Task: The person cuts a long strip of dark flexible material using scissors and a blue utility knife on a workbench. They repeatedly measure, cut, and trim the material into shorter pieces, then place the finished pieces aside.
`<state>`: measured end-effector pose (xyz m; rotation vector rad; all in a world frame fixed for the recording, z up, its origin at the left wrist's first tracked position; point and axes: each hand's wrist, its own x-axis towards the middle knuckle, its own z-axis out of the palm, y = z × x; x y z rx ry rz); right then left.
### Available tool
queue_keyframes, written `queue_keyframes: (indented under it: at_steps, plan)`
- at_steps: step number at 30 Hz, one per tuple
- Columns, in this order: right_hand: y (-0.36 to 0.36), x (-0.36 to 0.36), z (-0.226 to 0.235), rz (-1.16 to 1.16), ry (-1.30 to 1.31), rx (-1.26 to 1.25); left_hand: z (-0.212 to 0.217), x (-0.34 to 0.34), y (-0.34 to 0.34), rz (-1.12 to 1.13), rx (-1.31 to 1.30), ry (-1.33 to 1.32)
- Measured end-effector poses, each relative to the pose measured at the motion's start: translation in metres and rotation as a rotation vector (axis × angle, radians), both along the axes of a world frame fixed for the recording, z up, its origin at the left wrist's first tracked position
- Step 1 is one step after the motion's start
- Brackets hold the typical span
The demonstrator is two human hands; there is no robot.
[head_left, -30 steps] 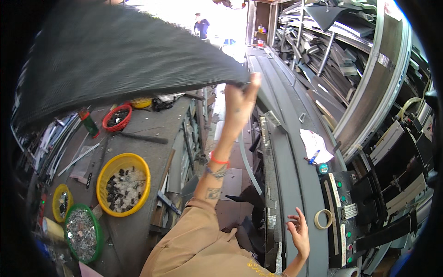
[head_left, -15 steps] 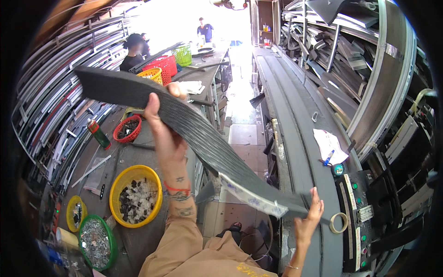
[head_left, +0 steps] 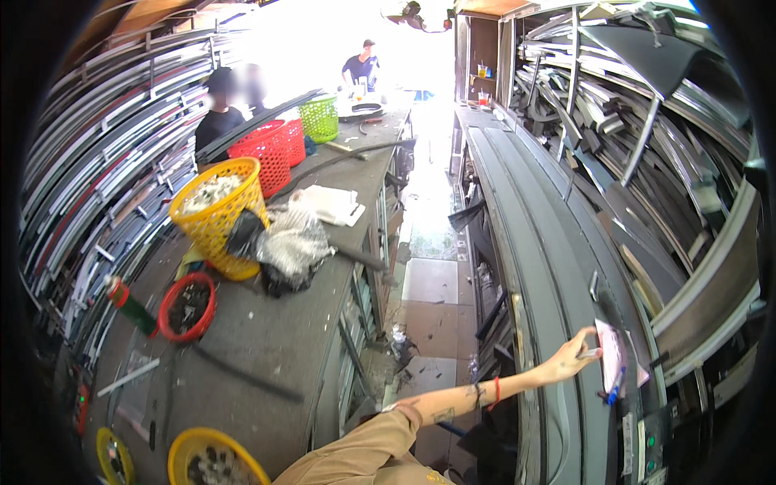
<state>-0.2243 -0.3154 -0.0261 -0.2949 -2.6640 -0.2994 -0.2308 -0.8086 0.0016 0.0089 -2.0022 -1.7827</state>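
Grey bench: lower right; your hand (head_left: 575, 357) rests there.
Grip: fingers pinch a small pale piece; paper (head_left: 612, 361) touching.
Other hand: out of frame.
Pen (head_left: 614, 390): under paper.

My hand (head_left: 575, 358) rests on the long panels (head_left: 533, 242) right of the aisle; baskets (head_left: 218, 212) stand on the workbench (head_left: 267, 323) left.

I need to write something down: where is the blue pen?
Head view, lower right: the blue pen lies on the grey bench by the paper under the hand.
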Motion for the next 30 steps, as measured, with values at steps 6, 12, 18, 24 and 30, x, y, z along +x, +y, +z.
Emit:
queue_keyframes:
  at_steps: [6,12,18,24,30]
  plan:
    - [-0.142,-0.049,-0.024,0.227,-0.437,-0.335,-0.017,0.012,-0.127,0.024,0.455,0.013]
    - [-0.272,-0.057,-0.014,0.372,-0.162,-0.371,-0.033,0.053,-0.224,-0.009,0.814,-0.018]
    - [-0.306,-0.060,-0.034,0.159,-0.026,-0.291,-0.048,0.061,-0.247,-0.043,1.000,-0.173]
    - [-0.347,-0.130,-0.001,0.515,-0.029,-0.889,-0.037,-0.022,-0.183,-0.220,0.069,-0.195]
    - [-0.472,-0.277,-0.020,0.938,-0.289,-0.896,-0.041,-0.066,-0.121,-0.587,-0.034,-0.124]
